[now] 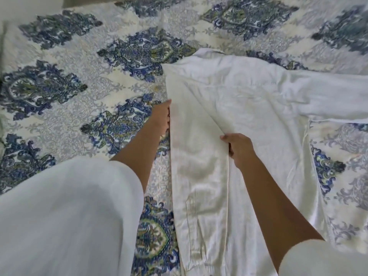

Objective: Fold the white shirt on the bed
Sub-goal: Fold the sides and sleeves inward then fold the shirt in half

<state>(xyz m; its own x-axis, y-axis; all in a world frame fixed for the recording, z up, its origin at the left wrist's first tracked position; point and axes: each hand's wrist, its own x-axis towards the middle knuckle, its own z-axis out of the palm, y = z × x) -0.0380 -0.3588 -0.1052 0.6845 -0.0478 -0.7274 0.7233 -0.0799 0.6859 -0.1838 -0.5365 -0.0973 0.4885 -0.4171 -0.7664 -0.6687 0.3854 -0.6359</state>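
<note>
Here the white shirt is lying lengthwise on the bed, collar at its far end. The right hand is pinching the folded-in flap at the shirt's middle. The left hand is meeting the shirt's left fold, its fingers hidden, so I cannot tell its grip. The unfolded sleeve is stretching off the shirt's right side, nearer the right hand.

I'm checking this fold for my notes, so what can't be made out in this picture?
Head view:
Left hand fingers: hidden behind the white shirt edge, so its grip is unclear.
Outstretched sleeve cuff: cut off by the right frame edge.
Shirt hem: cut off by the bottom edge.
</note>
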